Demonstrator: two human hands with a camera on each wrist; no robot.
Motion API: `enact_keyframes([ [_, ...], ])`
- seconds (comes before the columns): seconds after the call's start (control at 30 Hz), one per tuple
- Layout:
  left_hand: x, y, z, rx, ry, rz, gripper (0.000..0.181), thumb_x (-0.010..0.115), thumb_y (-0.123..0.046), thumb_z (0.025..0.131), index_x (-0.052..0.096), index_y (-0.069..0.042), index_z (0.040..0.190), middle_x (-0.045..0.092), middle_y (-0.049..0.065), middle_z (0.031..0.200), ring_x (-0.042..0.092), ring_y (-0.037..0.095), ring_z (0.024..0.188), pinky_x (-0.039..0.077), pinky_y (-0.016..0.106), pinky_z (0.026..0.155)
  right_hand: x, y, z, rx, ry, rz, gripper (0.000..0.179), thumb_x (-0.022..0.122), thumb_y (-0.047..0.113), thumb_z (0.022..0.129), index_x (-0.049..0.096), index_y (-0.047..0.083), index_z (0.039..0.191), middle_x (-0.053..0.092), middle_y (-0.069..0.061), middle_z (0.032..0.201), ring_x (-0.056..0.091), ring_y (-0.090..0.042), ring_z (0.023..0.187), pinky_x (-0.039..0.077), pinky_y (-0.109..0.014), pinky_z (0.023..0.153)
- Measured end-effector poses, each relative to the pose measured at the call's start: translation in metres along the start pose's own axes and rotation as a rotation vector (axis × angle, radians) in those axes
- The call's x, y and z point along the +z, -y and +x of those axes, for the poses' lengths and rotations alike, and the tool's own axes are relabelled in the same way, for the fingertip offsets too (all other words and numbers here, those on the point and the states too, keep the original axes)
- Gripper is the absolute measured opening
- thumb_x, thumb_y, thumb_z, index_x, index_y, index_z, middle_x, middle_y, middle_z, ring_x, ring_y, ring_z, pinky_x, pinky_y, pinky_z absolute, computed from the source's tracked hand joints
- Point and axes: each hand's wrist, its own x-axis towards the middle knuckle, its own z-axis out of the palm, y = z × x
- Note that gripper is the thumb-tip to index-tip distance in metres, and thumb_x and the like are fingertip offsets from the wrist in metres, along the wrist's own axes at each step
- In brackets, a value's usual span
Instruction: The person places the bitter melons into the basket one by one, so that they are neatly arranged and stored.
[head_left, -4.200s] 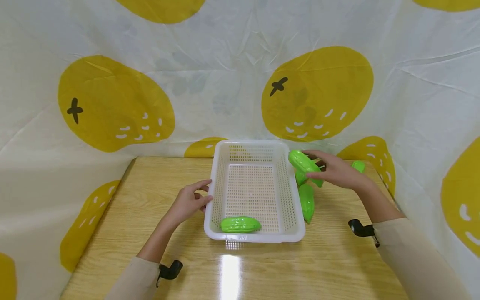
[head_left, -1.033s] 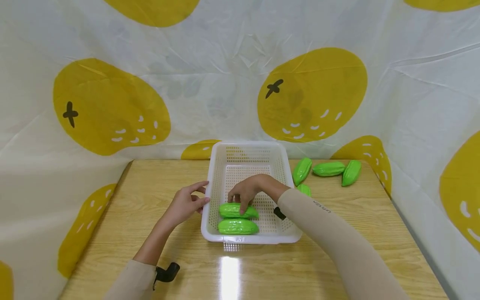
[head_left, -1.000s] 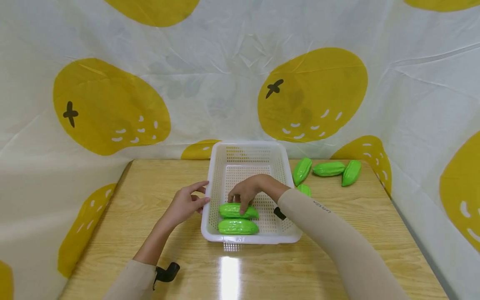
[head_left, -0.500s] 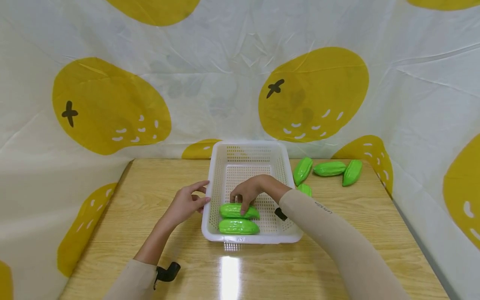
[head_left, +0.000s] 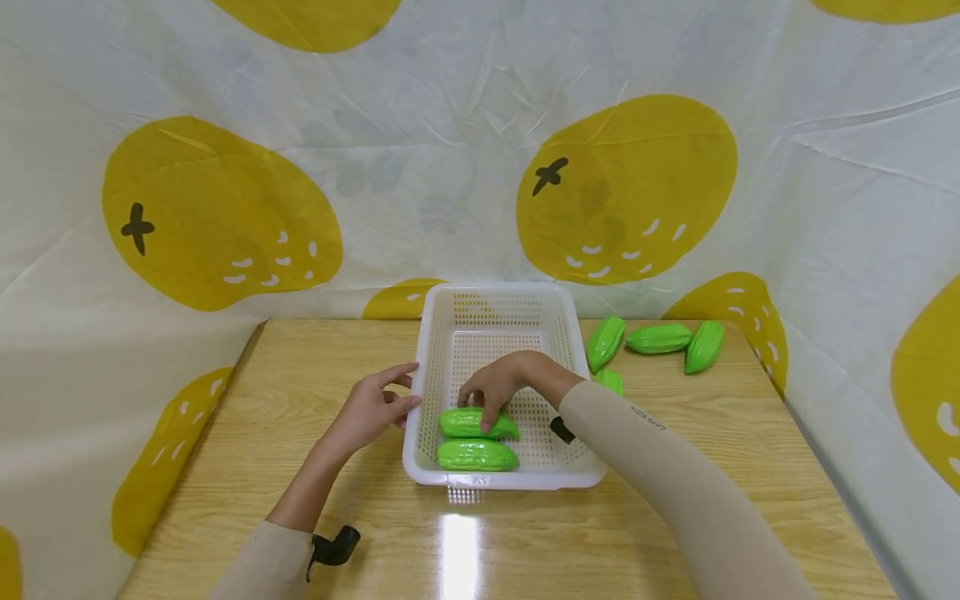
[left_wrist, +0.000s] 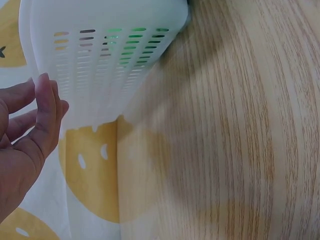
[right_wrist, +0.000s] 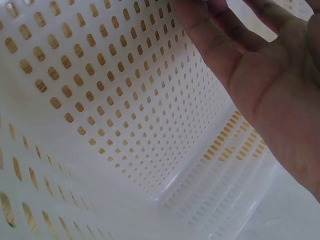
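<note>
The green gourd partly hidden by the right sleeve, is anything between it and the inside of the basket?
Yes: the basket's right wall stands between, and the right sleeve crosses above that side, hiding part of the gourd in the head view.

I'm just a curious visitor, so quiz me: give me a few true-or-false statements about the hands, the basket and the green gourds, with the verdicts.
1. Two green gourds lie inside the white plastic basket. True.
2. The right hand is on the farther gourd in the basket. True.
3. Both hands are inside the basket. False: the left hand is outside, at its left rim.
4. The other gourds lie left of the basket. False: all four are to its right.
5. The table has a wood-grain top. True.
</note>
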Motion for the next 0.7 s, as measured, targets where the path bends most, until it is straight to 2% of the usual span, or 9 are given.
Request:
enact_keyframes([
  [0.17,0.0,-0.001,-0.001,0.0,0.0,0.0,0.059,0.071,-0.002,0.096,0.05,-0.004,0.152,0.061,0.025,0.127,0.069,0.019,0.072,0.065,0.036,0.062,-0.002,0.0,0.0,-0.034,-0.033,-0.057,0.061,0.083,0.026,0.089,0.055,0.016,0.143,0.064,-0.008,0.126,0.062,-0.015,0.11,0.056,-0.027,0.093],
  [0.37,0.0,0.001,-0.001,0.007,-0.003,0.008,0.058,0.071,-0.003,0.096,0.051,-0.004,0.151,0.061,0.025,0.127,0.068,0.019,0.071,0.066,0.04,0.063,-0.008,0.002,-0.01,-0.067,-0.089,-0.095,0.063,0.082,0.031,0.09,0.055,0.017,0.145,0.064,-0.007,0.132,0.061,-0.018,0.12,0.052,-0.032,0.104],
  [0.5,0.0,0.002,0.0,0.017,-0.002,0.012,0.058,0.071,-0.004,0.097,0.051,-0.004,0.151,0.061,0.025,0.127,0.068,0.019,0.071,0.066,0.044,0.065,-0.018,0.005,-0.024,-0.085,-0.132,-0.049,0.064,0.078,0.027,0.093,0.051,0.011,0.149,0.061,-0.015,0.139,0.061,-0.024,0.126,0.054,-0.037,0.106],
  [0.7,0.001,0.003,0.0,0.023,0.001,0.007,0.058,0.071,-0.005,0.097,0.051,-0.004,0.152,0.061,0.025,0.127,0.069,0.019,0.073,0.066,0.051,0.068,-0.034,0.006,-0.054,-0.107,-0.222,-0.047,0.061,0.074,0.025,0.096,0.049,0.009,0.149,0.059,-0.019,0.141,0.06,-0.028,0.129,0.054,-0.036,0.107],
])
